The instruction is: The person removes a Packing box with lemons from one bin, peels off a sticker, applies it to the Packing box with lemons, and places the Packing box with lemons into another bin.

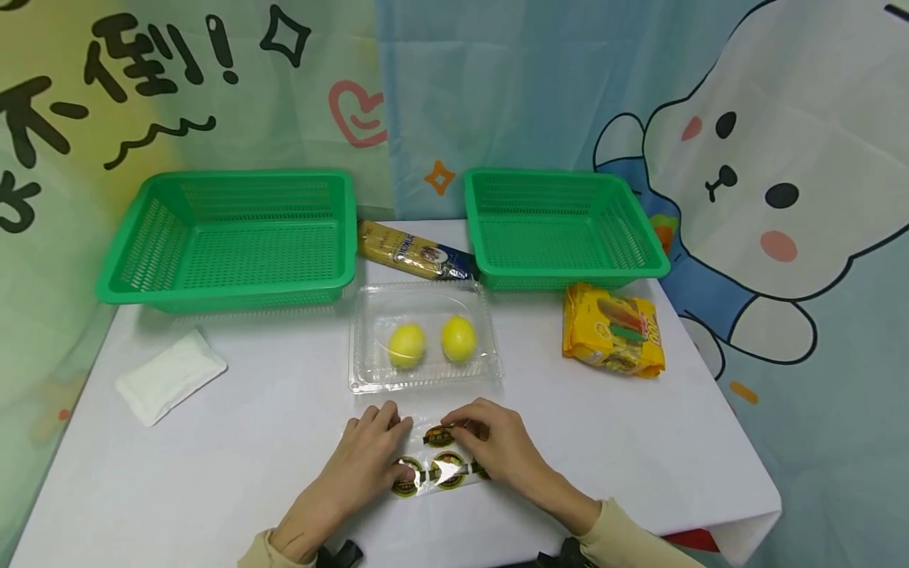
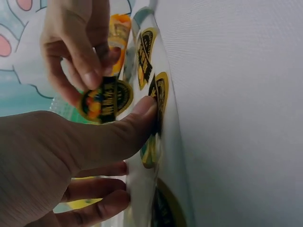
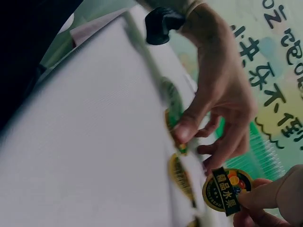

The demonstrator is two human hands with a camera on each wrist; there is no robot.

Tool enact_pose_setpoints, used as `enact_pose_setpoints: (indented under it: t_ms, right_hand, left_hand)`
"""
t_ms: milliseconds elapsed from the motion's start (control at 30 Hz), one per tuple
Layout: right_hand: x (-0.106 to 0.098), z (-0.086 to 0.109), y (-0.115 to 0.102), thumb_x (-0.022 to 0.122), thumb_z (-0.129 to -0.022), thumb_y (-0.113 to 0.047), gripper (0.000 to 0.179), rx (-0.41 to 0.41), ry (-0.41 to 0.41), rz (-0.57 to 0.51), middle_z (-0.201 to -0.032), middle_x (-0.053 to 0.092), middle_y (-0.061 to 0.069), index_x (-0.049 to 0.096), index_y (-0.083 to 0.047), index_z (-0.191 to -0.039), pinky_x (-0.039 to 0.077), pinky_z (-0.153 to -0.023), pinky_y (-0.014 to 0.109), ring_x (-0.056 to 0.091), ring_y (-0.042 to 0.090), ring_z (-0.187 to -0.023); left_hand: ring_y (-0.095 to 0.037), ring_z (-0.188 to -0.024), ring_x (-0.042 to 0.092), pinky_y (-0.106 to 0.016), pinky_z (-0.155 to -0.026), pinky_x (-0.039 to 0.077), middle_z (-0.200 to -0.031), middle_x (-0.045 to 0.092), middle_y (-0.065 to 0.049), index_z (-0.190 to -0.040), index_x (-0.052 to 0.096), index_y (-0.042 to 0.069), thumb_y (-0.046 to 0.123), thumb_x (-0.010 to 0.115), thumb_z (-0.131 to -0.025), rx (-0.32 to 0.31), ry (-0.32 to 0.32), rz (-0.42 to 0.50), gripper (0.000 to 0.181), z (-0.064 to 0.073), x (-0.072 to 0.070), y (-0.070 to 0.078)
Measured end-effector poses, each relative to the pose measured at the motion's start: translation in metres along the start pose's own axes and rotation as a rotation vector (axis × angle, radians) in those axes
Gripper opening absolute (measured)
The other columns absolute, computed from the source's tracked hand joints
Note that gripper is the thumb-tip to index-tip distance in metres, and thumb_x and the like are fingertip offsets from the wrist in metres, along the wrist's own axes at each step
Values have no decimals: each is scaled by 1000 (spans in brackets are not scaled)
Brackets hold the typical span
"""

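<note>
A clear sheet of round black-and-gold stickers (image 1: 449, 483) lies on the table before me. My left hand (image 1: 365, 457) presses it down with the thumb, the other fingers spread at the far side. My right hand (image 1: 500, 443) pinches one round sticker (image 3: 220, 191), with fruit pictures and a dark lettered band, between thumb and finger. That sticker is held up off the sheet. Just beyond my hands sits a clear plastic box (image 1: 426, 386) with two yellow, lemon-like fruits (image 1: 407, 345) in it.
Two green baskets (image 1: 227, 298) stand at the back, one left and one right. A gold-and-blue packet (image 1: 415, 251) lies between them. A yellow snack bag (image 1: 614, 331) lies at the right, a white packet (image 1: 172, 377) at the left.
</note>
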State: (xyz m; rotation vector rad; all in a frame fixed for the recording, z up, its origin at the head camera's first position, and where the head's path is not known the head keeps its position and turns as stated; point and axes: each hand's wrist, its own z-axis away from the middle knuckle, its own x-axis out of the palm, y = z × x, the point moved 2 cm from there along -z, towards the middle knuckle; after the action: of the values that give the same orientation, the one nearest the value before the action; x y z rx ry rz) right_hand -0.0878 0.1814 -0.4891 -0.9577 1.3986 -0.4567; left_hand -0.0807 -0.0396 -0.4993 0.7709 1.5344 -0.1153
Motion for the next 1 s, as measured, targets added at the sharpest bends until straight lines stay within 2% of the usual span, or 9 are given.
enact_pose_setpoints:
  t_ms: [167,300,433,500,633,767,833,933,1000]
  right_hand:
    - [-11,1,-10,79,-92,-4,20,-27,-14,-55,-94,75,-5,81,-17,-107,52,-58,21,56,3,-67]
    - [-22,-6,-19,80,-92,-7,19,-84,-10,-81,-97,76,-5,81,-18,-107,55,-61,23,60,5,-71]
    - [-35,-19,-29,79,-93,-6,18,-137,6,-115,-98,77,-2,80,-16,-107,55,-65,23,62,8,-76]
    - [-42,-25,-33,79,-93,-6,17,-150,20,-128,-98,77,0,80,-14,-108,55,-67,22,63,9,-78]
    - [-54,-36,-40,79,-93,-7,17,-142,50,-121,-99,76,-2,80,-14,-108,55,-68,22,63,11,-80]
    - [-59,-44,-44,79,-94,-8,16,-138,62,-104,-100,76,-3,81,-14,-108,55,-70,23,63,12,-82]
    - [-60,-47,-46,79,-94,-8,16,-139,64,-97,-100,76,-3,81,-14,-108,55,-70,23,63,12,-82]
    - [-61,-51,-48,79,-94,-8,16,-139,66,-85,-100,76,-3,81,-14,-108,55,-70,23,63,12,-82]
    - [-61,-53,-49,79,-94,-8,16,-140,72,-77,-101,76,-3,81,-14,-108,55,-70,23,63,11,-81]
  left_hand:
    - [-19,-90,52,-35,-71,43,-101,54,-2,-114,69,6,35,94,-73,-16,-27,26,56,1,-2,3]
    - [-20,-88,54,-36,-70,47,-102,58,-4,-116,67,6,22,91,-75,13,6,6,51,2,-4,7]
    - [-20,-85,58,-36,-71,52,-101,64,-4,-115,69,4,8,87,-73,74,84,-55,46,1,-6,13]
    - [-20,-87,61,-35,-75,55,-102,67,-4,-115,71,3,6,87,-74,93,122,-64,44,-1,-8,15]
    - [-21,-94,67,-36,-82,59,-106,72,-5,-115,74,3,13,90,-80,86,193,-45,39,-8,-19,17]
    - [-24,-97,72,-39,-85,61,-105,74,-6,-112,76,5,15,89,-83,69,301,-4,33,-16,-33,17]
    - [-25,-96,74,-39,-84,62,-104,75,-6,-111,76,5,15,90,-83,73,370,13,33,-19,-39,16]
    - [-22,-85,73,-34,-72,63,-99,76,-7,-111,76,3,14,90,-82,75,470,55,33,-23,-48,14]
    - [-20,-81,71,-31,-66,61,-98,76,-7,-111,75,3,14,89,-83,62,514,92,33,-26,-54,13]
